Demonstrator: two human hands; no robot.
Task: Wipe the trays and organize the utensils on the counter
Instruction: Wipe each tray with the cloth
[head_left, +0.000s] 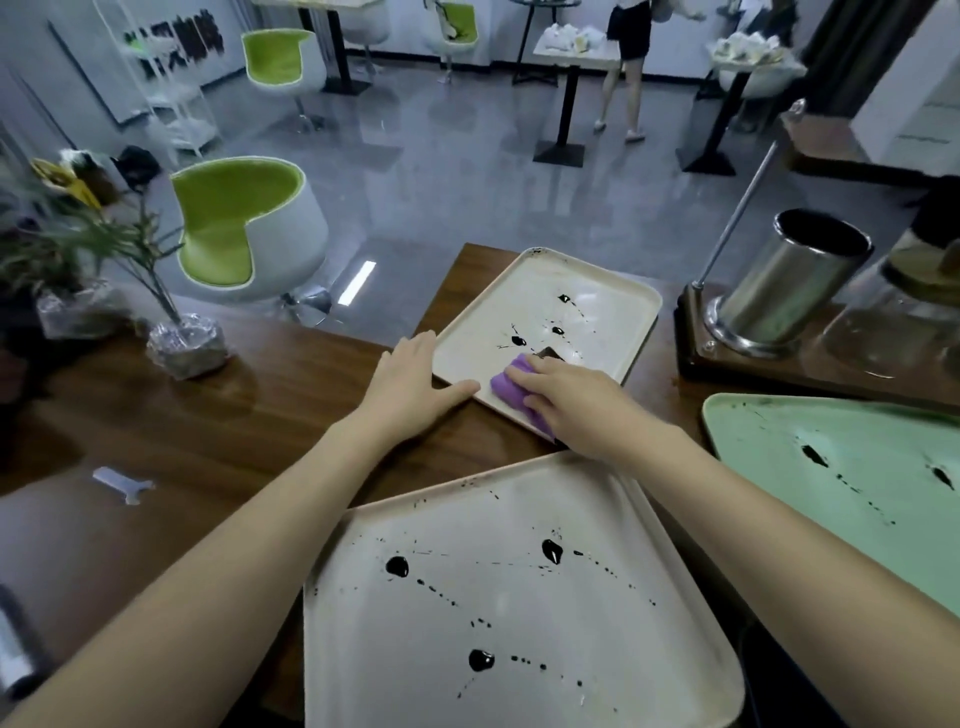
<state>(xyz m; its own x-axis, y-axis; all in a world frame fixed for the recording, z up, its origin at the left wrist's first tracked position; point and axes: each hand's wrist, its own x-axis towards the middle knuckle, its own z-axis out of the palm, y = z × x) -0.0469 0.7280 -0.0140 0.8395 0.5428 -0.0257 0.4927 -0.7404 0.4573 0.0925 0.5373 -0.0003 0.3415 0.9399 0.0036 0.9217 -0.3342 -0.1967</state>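
Note:
Three trays spattered with dark sauce lie on the wooden counter: a far cream tray, a near cream tray and a green tray at the right. My right hand presses a purple cloth onto the far tray's near part, fingers curled over it. My left hand lies flat against that tray's left corner, fingers straight.
A steel utensil cylinder stands on a wooden base at the right, beside a glass jar. Potted plants sit on the counter's left. A small white piece lies near the left edge. Green chairs, tables and a person stand on the floor beyond.

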